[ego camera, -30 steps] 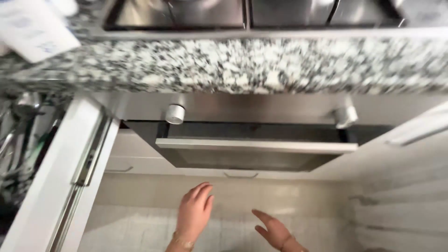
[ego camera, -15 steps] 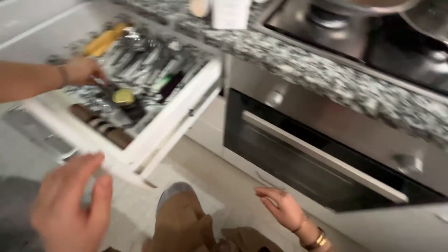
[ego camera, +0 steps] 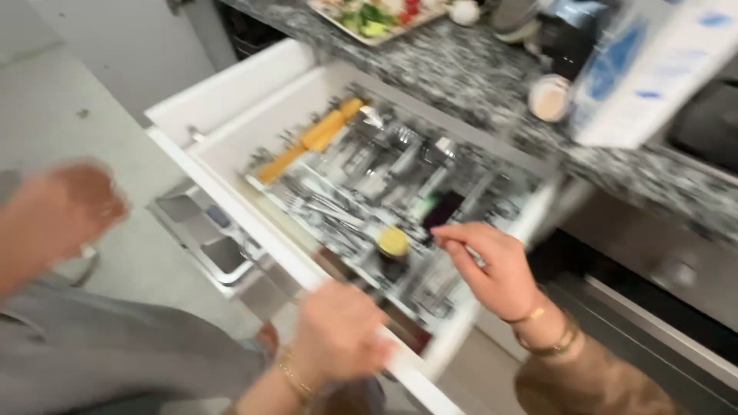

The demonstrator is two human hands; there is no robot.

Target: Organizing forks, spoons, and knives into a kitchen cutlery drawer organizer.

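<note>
Granite kitchen counter (ego camera: pixel 477 84), cutlery drawer (ego camera: pixel 231 96) pulled open beneath: the right hand (ego camera: pixel 492 269), seen low by the oven half a second earlier, is now brought over the cutlery (ego camera: pixel 346 200), fingertips pinched, anything held indiscernible. The left hand (ego camera: pixel 338 330) is blurred at the drawer's front edge, grip unreadable.

white open cutlery drawer (ego camera: pixel 231 96), speckled black-and-white granite countertop (ego camera: pixel 492 92), silver metal cutlery (ego camera: pixel 346 207), long yellow-orange handle (ego camera: pixel 319 138), round yellow-topped utensil (ego camera: pixel 393 241), white carton with blue print (ego camera: pixel 653 69), gold bracelets on right hand (ego camera: pixel 492 269)
</note>
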